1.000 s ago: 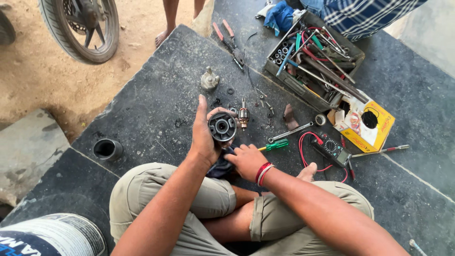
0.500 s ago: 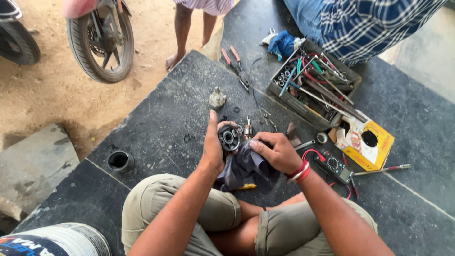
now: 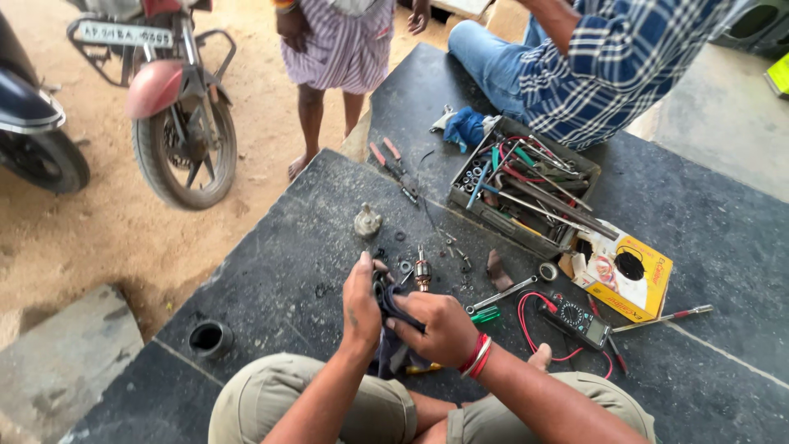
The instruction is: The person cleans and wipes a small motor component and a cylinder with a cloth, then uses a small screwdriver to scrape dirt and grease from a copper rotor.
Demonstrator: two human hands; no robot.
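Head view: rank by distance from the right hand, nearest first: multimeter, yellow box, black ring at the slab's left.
From the right hand:
1. Multimeter, just to its right, red leads beside it.
2. Yellow box, farther right, past the multimeter.
3. Black ring, far left near the slab edge; close to the box's distance, so ranks 2 and 3 are uncertain.

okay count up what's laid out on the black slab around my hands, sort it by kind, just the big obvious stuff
Tool tray, packed with tools: 1
Yellow box: 1
Multimeter: 1
Red-handled pliers: 1
Green-handled screwdriver: 1
Dark cloth, gripped by left hand and right hand: 1
Black cup: 1
Total: 7; small loose parts uncounted.
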